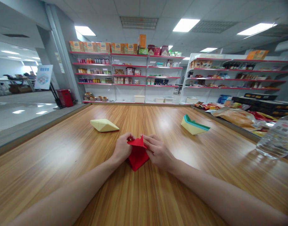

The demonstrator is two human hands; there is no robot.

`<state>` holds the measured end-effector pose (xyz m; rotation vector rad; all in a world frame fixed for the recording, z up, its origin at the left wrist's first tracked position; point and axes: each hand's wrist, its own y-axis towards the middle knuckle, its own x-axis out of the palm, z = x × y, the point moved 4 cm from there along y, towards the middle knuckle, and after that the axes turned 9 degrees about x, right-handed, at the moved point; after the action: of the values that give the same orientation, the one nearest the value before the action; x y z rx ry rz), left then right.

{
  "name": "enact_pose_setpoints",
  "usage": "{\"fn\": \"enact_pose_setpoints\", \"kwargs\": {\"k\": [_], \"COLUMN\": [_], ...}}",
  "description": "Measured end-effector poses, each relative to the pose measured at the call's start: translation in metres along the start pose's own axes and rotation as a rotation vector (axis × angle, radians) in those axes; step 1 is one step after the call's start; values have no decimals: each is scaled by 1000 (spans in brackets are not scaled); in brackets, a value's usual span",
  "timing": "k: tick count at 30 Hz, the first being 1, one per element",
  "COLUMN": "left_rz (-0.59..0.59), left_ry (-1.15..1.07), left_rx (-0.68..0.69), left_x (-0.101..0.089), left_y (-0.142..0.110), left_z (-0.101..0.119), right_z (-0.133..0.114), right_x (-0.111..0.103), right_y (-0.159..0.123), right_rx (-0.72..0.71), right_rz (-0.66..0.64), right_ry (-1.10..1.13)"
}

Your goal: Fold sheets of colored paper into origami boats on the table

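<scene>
A red folded paper (137, 157) is held between my two hands over the middle of the wooden table. My left hand (123, 147) pinches its left side, with the fingers curled round the edge. On the other side my right hand (159, 151) grips the paper, thumb below and fingers along the upper edge. One corner of the paper points up between the hands, and another points down towards me. Parts of its side edges are hidden by my fingers.
A pale yellow folded paper (104, 125) lies ahead on the left; a folded paper boat in yellow, blue and green (193, 126) sits ahead on the right. At the right edge are a clear plastic bottle (274, 141) and packaged snacks (238, 116). Stocked shelves (129, 66) stand behind.
</scene>
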<state>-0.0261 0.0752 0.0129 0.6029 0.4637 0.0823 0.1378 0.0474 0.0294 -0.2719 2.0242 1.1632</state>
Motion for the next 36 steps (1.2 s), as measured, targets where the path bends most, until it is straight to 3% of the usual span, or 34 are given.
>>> {"fn": "enact_pose_setpoints", "kwargs": {"k": [10,17,24,30,36], "left_rz": [6,31,26,86,7], "left_ry": [57,34,76,-2,64], "left_rx": [61,73,78,114,130], "left_x": [3,1,5,-1,7], "left_y": [-4,-3,-7,-8,-9], "left_z": [3,6,9,16,15], "right_z": [-18,-24,-29,-36,-32], "right_x": [-14,-11,-16,-17,-20], "right_y": [1,0,0,1,0], "right_rx": [-70,-122,-70,-168,-58], "right_rz": [78,41,194,126,254], "right_ry": [-126,-185,-207,-176,-221]}}
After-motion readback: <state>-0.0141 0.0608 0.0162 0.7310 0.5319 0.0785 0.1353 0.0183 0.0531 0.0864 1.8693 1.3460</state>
